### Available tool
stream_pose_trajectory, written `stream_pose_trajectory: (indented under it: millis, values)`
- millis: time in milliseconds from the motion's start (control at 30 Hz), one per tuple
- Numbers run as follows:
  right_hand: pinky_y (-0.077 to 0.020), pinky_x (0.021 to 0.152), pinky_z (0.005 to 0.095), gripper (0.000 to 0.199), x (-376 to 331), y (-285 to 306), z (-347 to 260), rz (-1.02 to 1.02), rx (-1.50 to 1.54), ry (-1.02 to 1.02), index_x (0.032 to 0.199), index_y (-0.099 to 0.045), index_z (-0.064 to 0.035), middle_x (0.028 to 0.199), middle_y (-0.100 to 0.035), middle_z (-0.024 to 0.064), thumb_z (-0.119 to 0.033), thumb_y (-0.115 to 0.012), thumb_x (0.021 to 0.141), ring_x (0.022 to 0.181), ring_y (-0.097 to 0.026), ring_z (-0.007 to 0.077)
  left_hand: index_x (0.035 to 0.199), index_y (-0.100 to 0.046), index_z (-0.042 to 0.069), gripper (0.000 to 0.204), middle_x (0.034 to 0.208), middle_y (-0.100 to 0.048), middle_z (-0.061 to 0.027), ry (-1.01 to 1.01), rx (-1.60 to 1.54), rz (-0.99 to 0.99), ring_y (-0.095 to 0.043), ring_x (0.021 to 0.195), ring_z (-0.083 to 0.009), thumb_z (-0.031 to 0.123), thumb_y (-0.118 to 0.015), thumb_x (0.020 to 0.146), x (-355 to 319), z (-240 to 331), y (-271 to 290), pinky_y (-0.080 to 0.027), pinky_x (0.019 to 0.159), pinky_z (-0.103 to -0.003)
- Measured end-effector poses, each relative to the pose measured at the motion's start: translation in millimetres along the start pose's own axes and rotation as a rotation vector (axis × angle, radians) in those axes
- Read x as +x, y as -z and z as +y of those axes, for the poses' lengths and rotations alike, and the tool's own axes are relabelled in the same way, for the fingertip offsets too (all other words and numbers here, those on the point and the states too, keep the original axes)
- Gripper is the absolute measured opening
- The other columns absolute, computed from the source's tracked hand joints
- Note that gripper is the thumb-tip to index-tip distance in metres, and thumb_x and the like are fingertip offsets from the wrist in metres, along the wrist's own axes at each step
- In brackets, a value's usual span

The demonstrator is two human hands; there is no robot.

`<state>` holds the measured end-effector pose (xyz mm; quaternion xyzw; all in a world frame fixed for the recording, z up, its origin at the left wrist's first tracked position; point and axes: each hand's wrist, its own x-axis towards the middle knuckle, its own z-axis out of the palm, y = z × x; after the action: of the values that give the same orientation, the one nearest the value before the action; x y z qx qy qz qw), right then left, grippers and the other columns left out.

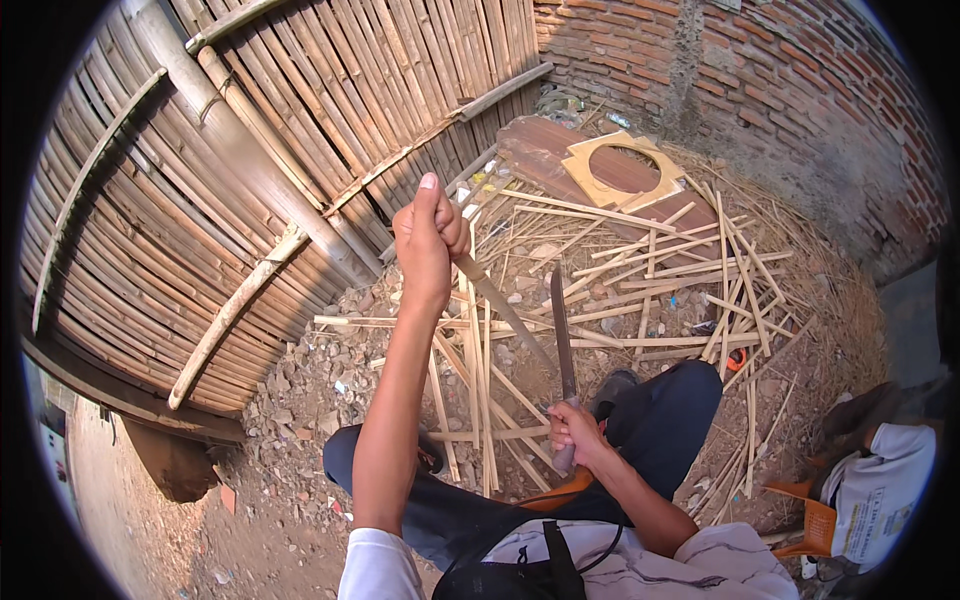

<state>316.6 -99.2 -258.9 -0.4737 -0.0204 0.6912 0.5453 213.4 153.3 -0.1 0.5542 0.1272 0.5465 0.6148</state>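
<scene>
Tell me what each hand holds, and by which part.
The left hand grips a bamboo strip near its upper end; the right hand holds a machete by its handle.

We record bright daylight, palest on the dirt ground [120, 510] at lower left. Shadow darkens the gaps in the bamboo fence [350, 100]. Fisheye distortion bends the brick wall [780, 110] toward a black, blue-fringed rim; we find the machete [563, 335] in focus.

knife handle [564, 459]: partly covered by right hand [578, 430] | wood strip [507, 314]: gripped stretch hidden inside left hand [432, 237] | nearby person [882, 492]: cut off by right rim
</scene>
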Motion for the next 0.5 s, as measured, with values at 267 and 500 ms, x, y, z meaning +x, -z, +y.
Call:
stream_pose_trajectory:
  millis: [267,500]
  values:
    - [-0.0321,0.044,0.0288,0.019,-27.5,-55.3,-70.5,-0.096,0.023,0.589,0.082,-0.044,-0.0154,0.052,-0.035,-0.0047,-0.013,-0.055,0.097,0.038,-0.032,0.0084,0.064,-0.028,0.015,0.056,0.052,-0.026,0.0036,0.009,0.014,0.059,-0.022,0.044,-0.0091,0.040,-0.044,0.111,-0.4,-1.3,-9.9,-0.021,0.044,-0.029]
    - [-0.0328,0.043,0.0306,0.020,-3.2,4.6,8.0,-0.069,-0.048,-0.111,0.078,-0.046,-0.0125,0.054,-0.036,-0.0042,-0.012,-0.059,0.094,0.042,-0.035,0.0086,0.065,-0.030,0.016,0.054,0.051,-0.027,0.0041,-0.034,0.067,0.154,-0.022,0.044,-0.0079,0.039,-0.043,0.112,2.7,-0.2,10.9,-0.020,0.043,-0.029]
